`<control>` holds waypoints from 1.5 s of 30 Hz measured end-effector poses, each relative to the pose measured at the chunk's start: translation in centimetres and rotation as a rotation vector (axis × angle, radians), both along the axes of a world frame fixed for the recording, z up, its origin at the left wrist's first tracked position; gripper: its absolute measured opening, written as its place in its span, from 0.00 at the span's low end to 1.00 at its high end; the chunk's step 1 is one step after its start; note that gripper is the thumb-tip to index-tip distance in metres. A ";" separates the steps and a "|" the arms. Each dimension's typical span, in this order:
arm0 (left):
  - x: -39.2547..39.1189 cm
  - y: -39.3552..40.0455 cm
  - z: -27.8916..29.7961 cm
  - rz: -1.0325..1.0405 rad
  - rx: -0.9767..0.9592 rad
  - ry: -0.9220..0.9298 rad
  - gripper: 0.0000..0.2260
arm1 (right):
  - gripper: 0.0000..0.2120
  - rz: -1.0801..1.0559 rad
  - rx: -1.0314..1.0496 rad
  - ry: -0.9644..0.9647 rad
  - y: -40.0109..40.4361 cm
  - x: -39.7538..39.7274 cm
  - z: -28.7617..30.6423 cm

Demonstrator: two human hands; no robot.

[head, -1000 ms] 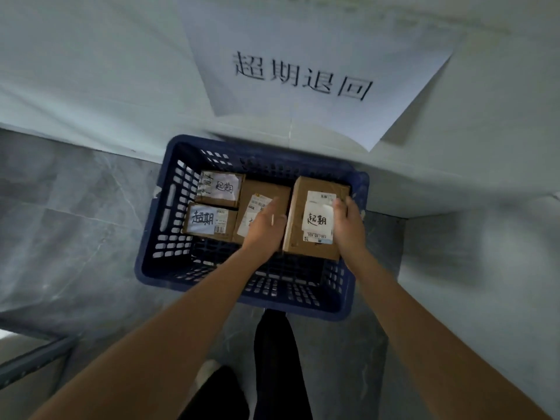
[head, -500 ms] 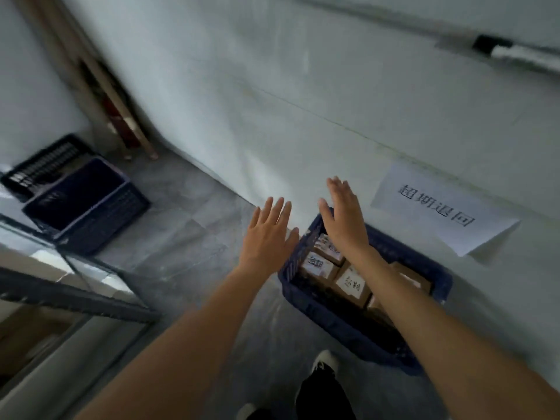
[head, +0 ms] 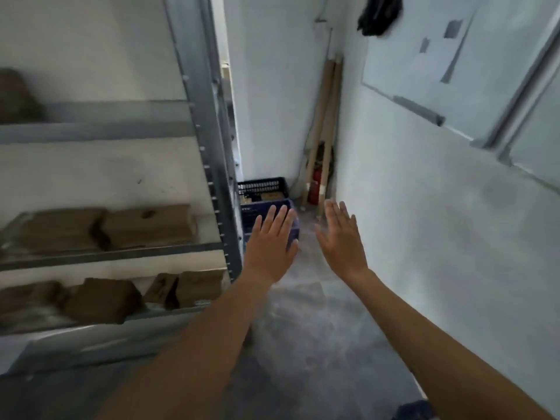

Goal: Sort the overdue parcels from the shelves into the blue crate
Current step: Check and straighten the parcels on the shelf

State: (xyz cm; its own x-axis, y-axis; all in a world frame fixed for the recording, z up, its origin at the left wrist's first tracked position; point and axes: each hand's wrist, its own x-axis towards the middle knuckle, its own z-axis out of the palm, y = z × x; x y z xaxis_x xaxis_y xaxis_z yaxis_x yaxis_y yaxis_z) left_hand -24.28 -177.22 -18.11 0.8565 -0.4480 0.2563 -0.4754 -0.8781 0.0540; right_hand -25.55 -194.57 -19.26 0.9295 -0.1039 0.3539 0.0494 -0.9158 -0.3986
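Both of my hands are raised over the grey floor, palms down, fingers spread, holding nothing. My left hand (head: pixel 269 247) is beside the grey metal shelf unit (head: pixel 209 147); my right hand (head: pixel 341 237) is nearer the right wall. Blurred brown cardboard parcels lie on the shelves: two on the middle shelf (head: pixel 145 225) (head: pixel 60 228), several on the lower shelf (head: pixel 103 298), one on the upper shelf (head: pixel 15 95). The crate with the labelled parcels is not clearly in view. A dark blue shape (head: pixel 415 410) shows at the bottom edge; I cannot tell what it is.
A blue crate (head: pixel 285 207) sits on the floor past my left hand, with a black crate (head: pixel 262 186) behind it. Wooden poles (head: pixel 327 131) and a red fire extinguisher (head: pixel 313 189) fill the far corner. A whiteboard (head: pixel 454 71) hangs on the right wall.
My hands let go of the parcel in the crate and rose open. The view swung left, away from the crate and its paper sign, to the shelf unit.
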 end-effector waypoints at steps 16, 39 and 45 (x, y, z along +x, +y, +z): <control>1.3 36.2 4.8 0.725 0.033 -0.152 0.28 | 0.28 0.744 0.001 -0.125 38.7 11.5 5.3; 12.6 65.0 -3.5 0.827 -0.046 0.039 0.35 | 0.33 0.676 -0.025 0.130 63.0 25.0 -7.3; 18.9 69.1 -7.7 0.777 -0.096 0.125 0.33 | 0.30 0.523 -0.075 0.262 63.7 29.3 -10.5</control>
State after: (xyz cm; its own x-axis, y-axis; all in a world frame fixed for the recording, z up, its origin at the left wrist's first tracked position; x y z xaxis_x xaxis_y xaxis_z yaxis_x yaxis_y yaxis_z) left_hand -5.38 -108.09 -25.78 0.9399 0.3091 0.1447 0.2862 -0.9448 0.1593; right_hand 3.71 -130.89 -29.76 0.9081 0.4080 0.0945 0.4106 -0.8228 -0.3930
